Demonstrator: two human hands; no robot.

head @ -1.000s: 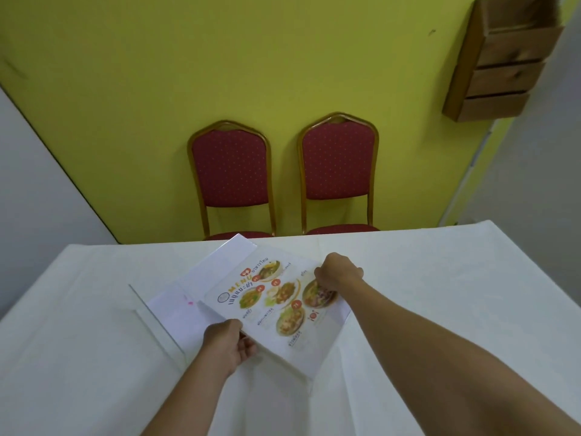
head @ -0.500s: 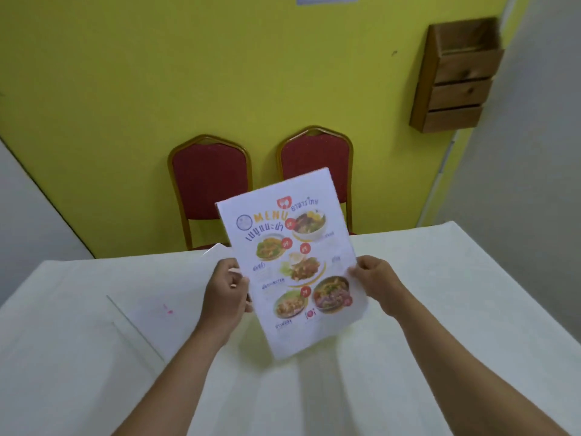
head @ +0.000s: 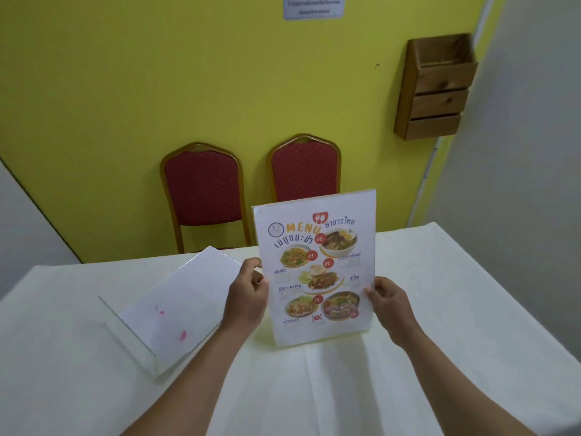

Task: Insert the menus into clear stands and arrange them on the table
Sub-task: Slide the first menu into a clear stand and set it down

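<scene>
A colourful menu [head: 317,265] with food photos stands upright in the middle of the white table [head: 471,309], its lower edge at the cloth. It seems to sit in a clear stand, but I cannot tell for sure. My left hand [head: 248,297] grips its left edge and my right hand [head: 390,300] grips its lower right edge. A second clear stand [head: 169,313] lies flat to the left, holding a white sheet with pink marks, beside my left wrist.
Two red chairs [head: 204,190] with gold frames stand against the yellow wall behind the table. A wooden rack [head: 437,89] hangs on the wall at the upper right. A white cloth covers the table.
The menu has been lifted off the flat stand, turned upright and moved right, then lowered until its bottom edge meets the table. Both hands stayed on it.
</scene>
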